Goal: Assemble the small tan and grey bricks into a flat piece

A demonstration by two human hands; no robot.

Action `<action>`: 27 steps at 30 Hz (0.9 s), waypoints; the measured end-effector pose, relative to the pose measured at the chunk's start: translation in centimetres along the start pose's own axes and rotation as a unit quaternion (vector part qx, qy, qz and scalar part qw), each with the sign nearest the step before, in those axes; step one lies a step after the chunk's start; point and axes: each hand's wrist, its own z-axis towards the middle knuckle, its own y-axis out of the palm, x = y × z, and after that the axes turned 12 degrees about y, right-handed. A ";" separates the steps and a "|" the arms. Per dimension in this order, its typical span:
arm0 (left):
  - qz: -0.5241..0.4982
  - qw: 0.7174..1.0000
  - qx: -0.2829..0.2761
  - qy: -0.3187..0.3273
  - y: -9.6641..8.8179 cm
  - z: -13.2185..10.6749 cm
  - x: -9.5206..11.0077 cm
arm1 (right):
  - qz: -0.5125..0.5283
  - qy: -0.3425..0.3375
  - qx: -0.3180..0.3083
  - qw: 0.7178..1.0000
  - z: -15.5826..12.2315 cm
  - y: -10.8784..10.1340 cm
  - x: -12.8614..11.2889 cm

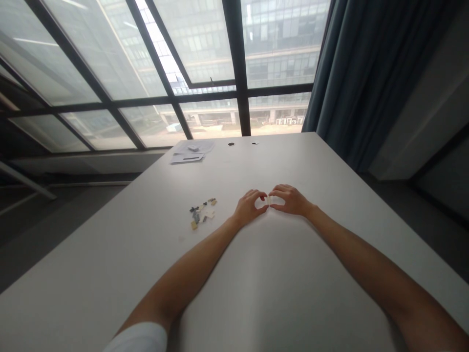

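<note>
Over the middle of the white table, my left hand [250, 207] and my right hand [292, 200] meet fingertip to fingertip. Between them is a small pale, whitish building-block piece [268, 200], pinched from both sides. Thumbs are below it and forefingers above. Whether it is one piece or several joined together is too small to tell. To the left of my left hand lies a loose pile of small building blocks [198, 215] in white, grey, black and tan.
The white table [234, 168] runs up to a large framed window. At its far left lie papers [190, 155] with a dark pen-like item and a small object on them. Two dark round spots [230, 144] mark the far edge. A blue curtain [348, 78] hangs at right.
</note>
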 end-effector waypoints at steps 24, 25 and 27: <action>-0.010 0.999 0.024 0.026 0.3 -0.1 -0.4 | 0.013 -0.019 0.016 1.000 0.0 0.3 0.0; -0.010 0.999 0.024 0.025 0.3 -0.1 -0.4 | 0.014 -0.019 0.016 1.000 0.0 0.3 0.0; -0.011 0.999 0.022 0.025 0.3 -0.1 -0.4 | 0.017 -0.019 0.019 0.999 0.0 0.3 0.0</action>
